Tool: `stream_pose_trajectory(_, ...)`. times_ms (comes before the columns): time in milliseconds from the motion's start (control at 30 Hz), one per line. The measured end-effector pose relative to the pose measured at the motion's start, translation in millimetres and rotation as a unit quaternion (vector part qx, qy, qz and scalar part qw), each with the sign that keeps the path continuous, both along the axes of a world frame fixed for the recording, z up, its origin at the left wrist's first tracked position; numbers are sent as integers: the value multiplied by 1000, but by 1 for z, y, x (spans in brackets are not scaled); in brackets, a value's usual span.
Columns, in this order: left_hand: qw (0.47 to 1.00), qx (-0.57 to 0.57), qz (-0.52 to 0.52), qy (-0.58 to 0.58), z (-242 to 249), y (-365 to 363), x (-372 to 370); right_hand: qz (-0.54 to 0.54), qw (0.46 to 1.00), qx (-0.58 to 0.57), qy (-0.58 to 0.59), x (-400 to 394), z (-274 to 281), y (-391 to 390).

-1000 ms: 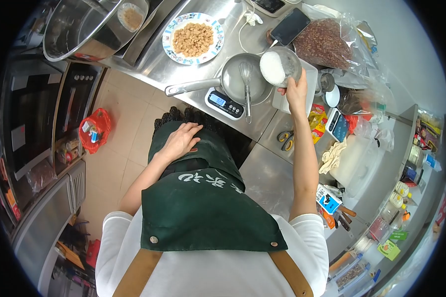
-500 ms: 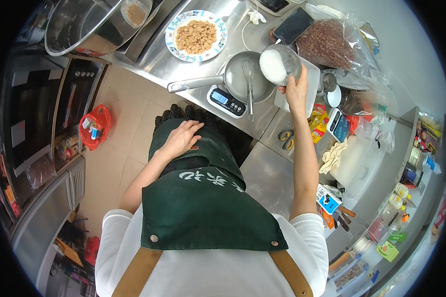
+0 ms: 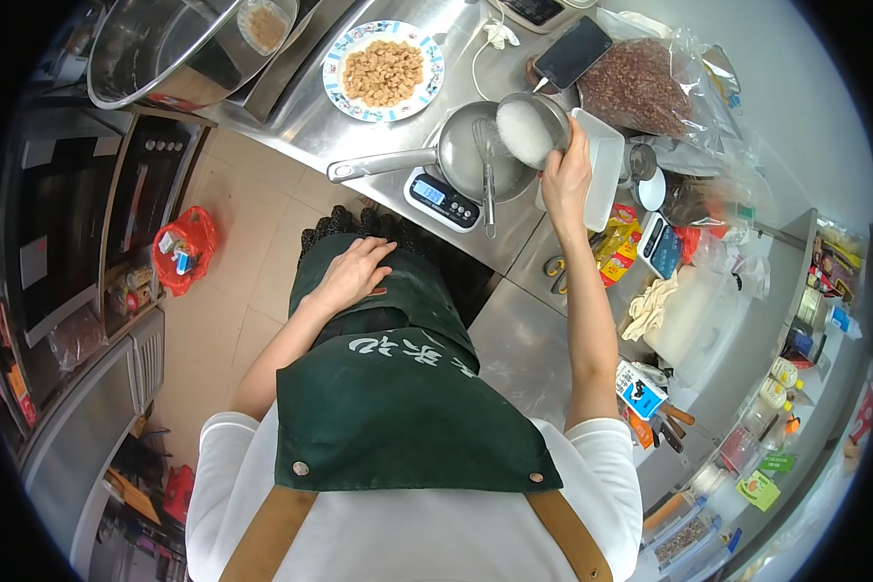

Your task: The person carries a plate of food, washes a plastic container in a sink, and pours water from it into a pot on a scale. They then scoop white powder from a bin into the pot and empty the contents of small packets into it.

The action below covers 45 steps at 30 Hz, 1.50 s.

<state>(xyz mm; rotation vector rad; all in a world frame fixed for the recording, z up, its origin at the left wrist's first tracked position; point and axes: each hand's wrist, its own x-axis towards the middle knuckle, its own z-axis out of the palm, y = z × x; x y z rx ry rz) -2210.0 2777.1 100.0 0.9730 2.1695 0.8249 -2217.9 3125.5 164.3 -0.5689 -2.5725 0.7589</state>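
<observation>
Bowl: clear, tilted toward the pan; it lies just beyond my right fingers, forward and to the left of my palm, over the pan's right side.
Bowl [image 3: 557, 116] contents: white grains [image 3: 522, 134], banked on the side toward the pan. Can't tell whether any are falling.
Right hand [image 3: 567, 177]: grasping the bowl by its near right edge, arm reaching forward.
Pan [image 3: 459, 153]: metal, below and left of the bowl, handle pointing left.
Whisk [image 3: 489, 189]: head down in the pan, handle leaning over the near rim.
Scale [image 3: 442, 200]: under the pan, display lit; digits too small to read surely.
White tub [image 3: 603, 175]: right of the pan, just beside my right hand, partly behind it.
Plate [image 3: 337, 72]: left of the bowl and beyond the pan handle, holding light brown pieces [image 3: 383, 74].
Phone [image 3: 572, 52]: beyond the bowl, to the right, white cable plugged in.
Bag [image 3: 635, 89]: clear plastic, dark red bits inside, right beside the phone.
Left hand [image 3: 354, 274]: grasping nothing, palm down, resting on my green apron [image 3: 407, 417], well apart from the bowl.
</observation>
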Motion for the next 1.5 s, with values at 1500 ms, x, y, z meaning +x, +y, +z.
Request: stream_pose_trajectory(1500, 941, 253, -57, 219, 45, 169, -109, -56, 973, -220, -47, 0, 12, 1)
